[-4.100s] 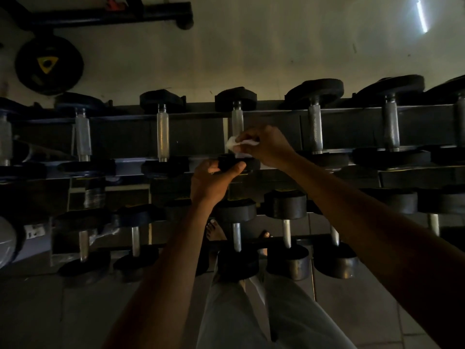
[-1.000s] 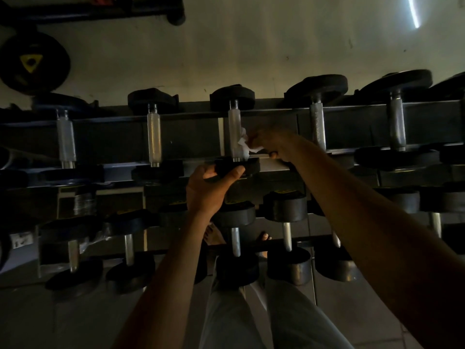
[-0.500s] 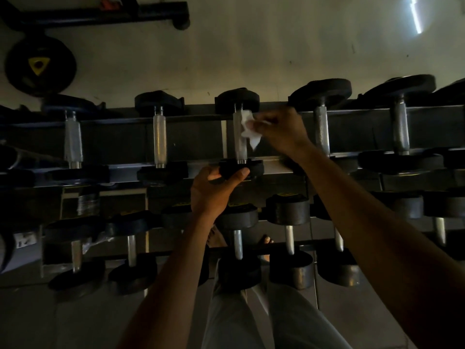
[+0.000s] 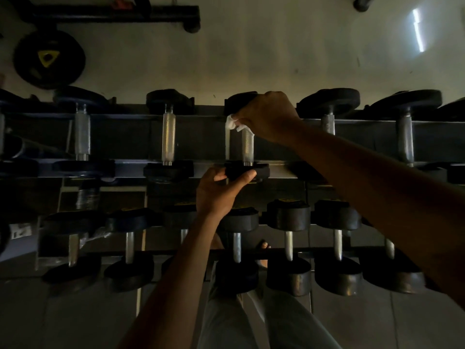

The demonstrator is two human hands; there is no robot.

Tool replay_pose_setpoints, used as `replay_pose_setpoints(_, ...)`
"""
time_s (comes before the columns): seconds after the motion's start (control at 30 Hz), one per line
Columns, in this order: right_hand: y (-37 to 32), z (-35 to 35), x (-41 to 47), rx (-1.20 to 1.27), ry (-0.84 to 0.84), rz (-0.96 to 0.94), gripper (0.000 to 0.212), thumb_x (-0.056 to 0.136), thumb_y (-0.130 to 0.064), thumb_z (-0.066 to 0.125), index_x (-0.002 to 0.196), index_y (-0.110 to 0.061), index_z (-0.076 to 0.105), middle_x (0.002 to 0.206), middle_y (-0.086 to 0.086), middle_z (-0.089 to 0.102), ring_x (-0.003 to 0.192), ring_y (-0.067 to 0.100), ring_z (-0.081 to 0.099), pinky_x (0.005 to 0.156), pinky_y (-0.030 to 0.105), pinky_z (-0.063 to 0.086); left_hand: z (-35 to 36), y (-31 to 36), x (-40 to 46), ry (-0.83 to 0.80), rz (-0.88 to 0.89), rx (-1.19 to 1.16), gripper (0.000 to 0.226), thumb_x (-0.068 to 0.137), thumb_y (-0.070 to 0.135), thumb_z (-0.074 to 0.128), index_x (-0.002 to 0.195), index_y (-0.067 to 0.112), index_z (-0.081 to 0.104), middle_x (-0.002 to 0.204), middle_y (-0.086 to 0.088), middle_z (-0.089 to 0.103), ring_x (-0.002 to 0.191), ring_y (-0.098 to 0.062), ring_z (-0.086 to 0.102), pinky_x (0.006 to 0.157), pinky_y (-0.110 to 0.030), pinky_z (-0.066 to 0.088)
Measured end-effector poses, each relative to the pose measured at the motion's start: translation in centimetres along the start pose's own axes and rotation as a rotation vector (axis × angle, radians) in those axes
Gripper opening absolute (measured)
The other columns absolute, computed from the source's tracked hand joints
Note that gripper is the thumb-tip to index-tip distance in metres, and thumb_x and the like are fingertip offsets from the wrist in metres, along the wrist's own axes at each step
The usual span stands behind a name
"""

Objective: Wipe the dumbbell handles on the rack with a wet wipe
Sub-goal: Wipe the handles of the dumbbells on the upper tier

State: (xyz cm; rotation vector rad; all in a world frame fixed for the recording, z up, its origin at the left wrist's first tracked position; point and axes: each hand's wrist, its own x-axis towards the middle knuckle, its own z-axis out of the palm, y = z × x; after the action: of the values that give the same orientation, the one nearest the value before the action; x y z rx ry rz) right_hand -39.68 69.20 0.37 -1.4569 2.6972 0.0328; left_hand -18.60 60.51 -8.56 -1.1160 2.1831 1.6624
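The right hand (image 4: 266, 115) pinches a crumpled white wet wipe (image 4: 232, 124) against the far end of a knurled steel dumbbell handle (image 4: 247, 144) on the top tier of the rack (image 4: 125, 162), close under that dumbbell's far head (image 4: 239, 100). The left hand (image 4: 219, 192) curls its thumb and fingers round the near head (image 4: 247, 170) of the same dumbbell, apparently to steady it. The main risk, as I judge it, is the dumbbell turning or rolling in its cradle while the wipe is dragged along the handle; if the left hand's hold on the rubber head slackens, the weight could shift toward the rail edge, with the lower tier and a sandalled foot (image 4: 263, 248) below it. A second risk is partial cleaning: the wipe is bunched small and covers only one side of the handle, so the underside may go untouched unless the fingers wrap it round. The knurling could also snag and shred the damp tissue. Neighbouring handles left (image 4: 168, 138) and right (image 4: 328, 124) stand close, and in this dim light it is hard to tell which are already done.
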Motion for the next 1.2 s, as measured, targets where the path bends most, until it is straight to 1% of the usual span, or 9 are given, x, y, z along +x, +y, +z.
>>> replay_pose_setpoints(0.13, -0.7, 0.9, 0.9, -0.051, -0.016, -0.015, 0.035, 0.088, -0.026, 0.077, 0.12, -0.024, 0.061, 0.103, 0.001, 0.07, 0.093, 0.022, 0.07, 0.075, 0.037, 0.058, 0.0, 0.4, -0.5, 0.005, -0.028, -0.083, 0.062, 0.068, 0.081, 0.084, 0.11, 0.037, 0.071, 0.11, 0.02, 0.072, 0.105, 0.003, 0.065, 0.078, -0.023, 0.05)
replay_pose_setpoints(0.27, -1.5, 1.0, 2.1, -0.067, -0.068, 0.016, 0.029, 0.087, -0.024, 0.077, 0.111, -0.018, 0.063, 0.093, 0.003, 0.067, 0.087, 0.022, 0.067, 0.077, 0.038, 0.058, 0.2, 0.3, -0.7, 0.023, -0.022, -0.098, 0.067, 0.064, 0.085, 0.083, 0.111, 0.038, 0.071, 0.112, 0.02, 0.074, 0.108, 0.001, 0.067, 0.082, -0.025, 0.053)
replay_pose_setpoints(0.5, -1.4, 0.6, 2.9, -0.082, -0.317, -0.088, 0.027, 0.092, -0.024, 0.071, 0.118, -0.022, 0.072, 0.113, 0.001, 0.066, 0.104, 0.022, 0.063, 0.089, 0.037, 0.056, 0.3, 0.4, -1.1, 0.042, -0.018, -0.108, 0.066, 0.065, 0.081, 0.085, 0.112, 0.037, 0.07, 0.114, 0.018, 0.073, 0.11, -0.001, 0.066, 0.086, -0.028, 0.055)
replay_pose_setpoints(0.6, -1.7, 0.2, 2.9, -0.101, -0.439, -0.113, 0.024, 0.092, -0.026, 0.07, 0.117, -0.026, 0.073, 0.11, -0.002, 0.067, 0.107, 0.02, 0.061, 0.097, 0.04, 0.054, 0.3, 0.5, -1.2, 0.063, -0.002, -0.098, 0.065, 0.067, 0.079, 0.085, 0.113, 0.036, 0.071, 0.114, 0.02, 0.073, 0.11, 0.001, 0.065, 0.083, -0.025, 0.052)
replay_pose_setpoints(0.73, -2.5, 0.3, 2.3, -0.028, -0.645, -0.141, 0.025, 0.099, -0.025, 0.061, 0.122, -0.03, 0.069, 0.113, -0.004, 0.07, 0.104, 0.017, 0.064, 0.095, 0.036, 0.053, 0.3, 0.3, -1.1, 0.082, -0.006, -0.083, 0.069, 0.064, 0.088, 0.08, 0.108, 0.035, 0.073, 0.109, 0.019, 0.074, 0.107, 0.001, 0.066, 0.077, -0.022, 0.049)
replay_pose_setpoints(0.83, -3.3, 0.8, 1.8, -0.034, -0.726, -0.187, 0.022, 0.103, -0.035, 0.058, 0.122, -0.03, 0.067, 0.114, -0.004, 0.067, 0.107, 0.017, 0.061, 0.099, 0.038, 0.05, 0.5, 0.1, -1.1, 0.095, 0.024, -0.046, 0.069, 0.061, 0.097, 0.073, 0.097, 0.039, 0.076, 0.105, 0.017, 0.077, 0.105, 0.0, 0.07, 0.081, -0.025, 0.055)
replay_pose_setpoints(0.93, -3.6, 0.9, 1.3, 0.02, -0.775, -0.17, 0.023, 0.104, -0.042, 0.055, 0.121, -0.031, 0.066, 0.111, -0.004, 0.066, 0.104, 0.016, 0.06, 0.098, 0.038, 0.049, 0.4, 0.3, -1.6, 0.111, 0.04, -0.047, 0.062, 0.066, 0.091, 0.076, 0.098, 0.037, 0.077, 0.102, 0.018, 0.077, 0.1, 0.002, 0.07, 0.081, -0.026, 0.056)
replay_pose_setpoints(1.07, -1.9, 0.9, 0.0, 0.405, -0.623, 0.001, 0.027, 0.101, -0.04, 0.062, 0.123, -0.027, 0.069, 0.118, -0.005, 0.067, 0.104, 0.01, 0.061, 0.086, 0.027, 0.048, 1.1, 1.2, -3.2, 0.243, 0.015, -0.134, 0.061, 0.068, 0.078, 0.086, 0.105, 0.034, 0.066, 0.107, 0.015, 0.071, 0.101, -0.001, 0.068, 0.078, -0.025, 0.055)
replay_pose_setpoints(1.2, 0.2, 2.1, -3.3, 0.947, -0.188, 0.315, 0.024, 0.1, -0.027, 0.064, 0.121, -0.016, 0.07, 0.12, -0.004, 0.068, 0.107, 0.004, 0.063, 0.086, 0.016, 0.048, 2.8, 1.5, -4.6, 0.369, 0.089, -0.088, 0.083, 0.063, 0.086, 0.083, 0.123, 0.038, 0.052, 0.127, 0.018, 0.052, 0.112, -0.006, 0.06, 0.084, -0.032, 0.06)
